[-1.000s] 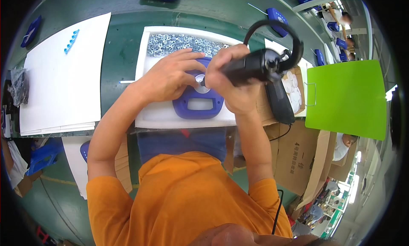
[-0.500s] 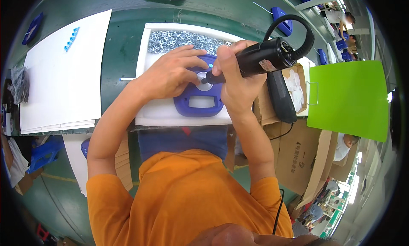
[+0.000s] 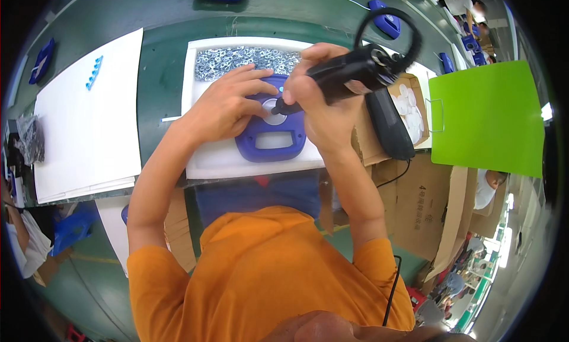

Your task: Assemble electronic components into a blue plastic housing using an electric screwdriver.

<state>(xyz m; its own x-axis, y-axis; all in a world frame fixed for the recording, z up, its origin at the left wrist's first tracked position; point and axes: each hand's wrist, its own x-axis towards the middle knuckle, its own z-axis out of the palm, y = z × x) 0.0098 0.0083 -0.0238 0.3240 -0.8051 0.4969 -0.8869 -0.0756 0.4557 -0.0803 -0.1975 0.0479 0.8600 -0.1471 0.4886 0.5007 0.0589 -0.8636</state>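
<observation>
Head view: the left hand (image 3: 228, 108) lies flat, fingers spread open, pressing the blue moulded plastic housing (image 3: 269, 132) onto the white foam tray (image 3: 207, 158) on the green table (image 3: 163, 63). The right hand (image 3: 323, 102) has its fingers wrapped tight around the black corded electric screwdriver (image 3: 349, 75), tip set at the housing's round central opening. Fastening appears in progress; the loose silver washers (image 3: 243, 60) in the tray are not yet used.
</observation>
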